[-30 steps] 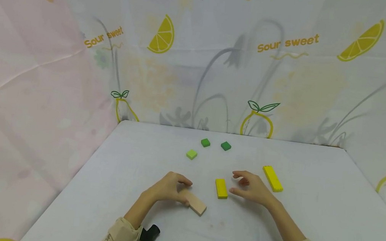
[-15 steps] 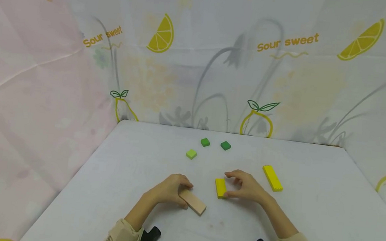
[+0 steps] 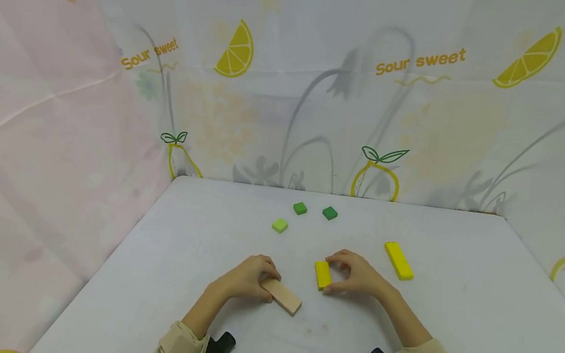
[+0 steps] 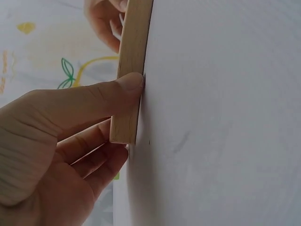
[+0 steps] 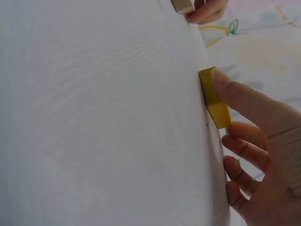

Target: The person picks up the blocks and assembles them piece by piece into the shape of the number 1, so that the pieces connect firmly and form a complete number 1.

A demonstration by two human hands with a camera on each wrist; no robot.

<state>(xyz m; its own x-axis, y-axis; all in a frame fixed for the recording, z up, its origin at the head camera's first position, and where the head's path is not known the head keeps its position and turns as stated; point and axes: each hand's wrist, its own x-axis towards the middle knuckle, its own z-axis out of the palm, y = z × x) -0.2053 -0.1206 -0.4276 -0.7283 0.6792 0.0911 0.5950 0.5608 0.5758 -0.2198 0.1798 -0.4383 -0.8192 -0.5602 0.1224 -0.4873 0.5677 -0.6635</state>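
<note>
In the head view my left hand (image 3: 247, 277) grips the rear end of a flat, plain wooden block (image 3: 285, 298) lying at a slant on the table. The left wrist view shows the thumb pressed on the side of this wooden block (image 4: 132, 42), with the fingers behind it. To its right, a short yellow block (image 3: 322, 275) lies flat, and my right hand (image 3: 363, 276) pinches it end to end between thumb and forefinger. Up close, the thumb sits on one end of the yellow block (image 5: 212, 94); the other fingers are spread loosely beside it.
A longer yellow block (image 3: 398, 260) lies to the right of my right hand. Farther back are a lime-green block (image 3: 280, 225), a mid-green block (image 3: 300, 208) and a dark green block (image 3: 329, 213). A printed cloth (image 3: 288, 115) hangs behind the white table (image 3: 181, 235).
My right hand has moved left to the short yellow block and taken its ends between thumb and forefinger. The left hand stays at the wooden block, its fingers shifting slightly.
</note>
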